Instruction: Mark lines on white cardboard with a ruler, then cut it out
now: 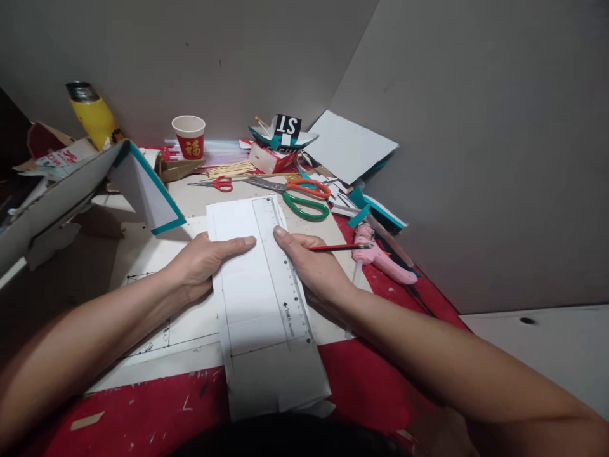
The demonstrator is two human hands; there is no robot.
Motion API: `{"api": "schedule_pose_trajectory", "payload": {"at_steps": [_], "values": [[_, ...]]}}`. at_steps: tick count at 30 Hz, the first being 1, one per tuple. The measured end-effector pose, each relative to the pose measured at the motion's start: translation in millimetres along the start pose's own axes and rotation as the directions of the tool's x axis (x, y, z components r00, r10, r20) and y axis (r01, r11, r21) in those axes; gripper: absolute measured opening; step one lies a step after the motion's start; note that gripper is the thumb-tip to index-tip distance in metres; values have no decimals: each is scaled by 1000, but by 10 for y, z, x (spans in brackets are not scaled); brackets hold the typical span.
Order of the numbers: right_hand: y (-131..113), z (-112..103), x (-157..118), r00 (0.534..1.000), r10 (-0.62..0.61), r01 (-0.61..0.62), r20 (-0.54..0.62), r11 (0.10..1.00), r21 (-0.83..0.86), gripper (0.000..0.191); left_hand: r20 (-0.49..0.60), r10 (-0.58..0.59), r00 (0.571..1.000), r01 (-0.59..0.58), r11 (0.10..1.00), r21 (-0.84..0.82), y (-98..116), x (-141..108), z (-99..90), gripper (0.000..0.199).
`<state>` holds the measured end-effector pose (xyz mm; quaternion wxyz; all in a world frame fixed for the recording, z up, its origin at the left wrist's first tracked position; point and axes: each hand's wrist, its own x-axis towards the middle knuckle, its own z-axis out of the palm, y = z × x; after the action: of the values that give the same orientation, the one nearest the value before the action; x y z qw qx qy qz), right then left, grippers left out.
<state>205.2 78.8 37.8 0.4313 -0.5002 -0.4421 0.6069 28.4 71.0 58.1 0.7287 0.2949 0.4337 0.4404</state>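
Observation:
A white sheet of board (245,292) with pencil-like lines is held up between my hands. Along its right side lies a clear ruler (280,273). My left hand (204,263) grips the board's left edge, thumb flat on its face. My right hand (314,260) closes on the right edge, its thumb pressing the ruler against the board. A red and black pencil (337,247) also sticks out to the right from between the right hand's fingers. The fingers behind the board are hidden.
Orange-and-green-handled scissors (304,200) and small red scissors (221,184) lie behind the board. A pink glue gun (385,257) rests at the right. A paper cup (189,136), yellow bottle (92,117) and thin sticks (231,169) are at the back. A cardboard structure (71,184) stands left.

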Motion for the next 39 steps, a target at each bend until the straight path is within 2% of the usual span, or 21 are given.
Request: {"api": "schedule_pose_trajectory", "payload": {"at_steps": [6, 8, 12, 14, 20, 31, 36, 39], "values": [[44, -15, 41, 993, -21, 16, 119, 999, 48, 38, -79, -11, 997, 13, 1000, 15, 54, 0, 3, 28], [37, -10, 40, 993, -19, 13, 116, 998, 57, 35, -97, -3, 995, 4, 1000, 5, 72, 8, -14, 25], [-6, 3, 4, 985, 51, -64, 163, 995, 74, 21, -127, -7, 992, 4, 1000, -21, 101, 20, -37, 22], [-19, 5, -15, 977, 73, -94, 199, 991, 98, 24, -138, -12, 990, 8, 1000, -30, 105, 21, -42, 22], [17, 22, -35, 980, 50, -76, 194, 988, 132, 36, -96, 12, 995, -17, 999, -46, 58, -8, -53, 36], [29, 46, -62, 976, 6, -30, 220, 994, 109, 42, -93, 142, 985, -142, 990, 4, 30, -151, 1, 61], [8, 56, -117, 966, 20, -59, 256, 988, 142, 45, -104, 154, 983, -154, 988, 10, 38, -182, 7, 67], [-15, 59, -140, 963, 26, -71, 268, 984, 161, 46, -115, 159, 981, -158, 987, 20, 40, -197, 8, 63]]}}
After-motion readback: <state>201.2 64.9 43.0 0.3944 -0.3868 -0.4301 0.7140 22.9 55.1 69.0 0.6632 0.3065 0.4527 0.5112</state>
